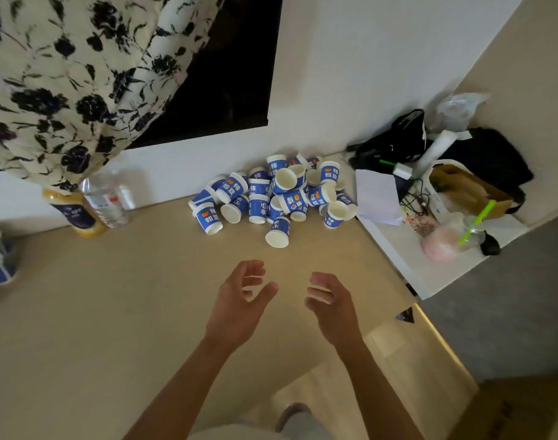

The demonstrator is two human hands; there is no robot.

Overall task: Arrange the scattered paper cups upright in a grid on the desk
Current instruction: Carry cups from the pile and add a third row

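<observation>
both hands hovered over the desk (112, 296), palms facing each other, gripping nothing. the left hand (239, 300) had its fingers loosely curled and spread; the right hand (331, 303) had its fingers relaxed and slightly bent. the paper cups (271, 195) lay heaped beyond the fingertips, against the wall, many on their sides. the nearest cup (277, 231) lay tipped, apart from the fingertips and ahead of them. a clear bottle (107, 198) stood well left of the fingers, a pink drink (445, 242) well right.
</observation>
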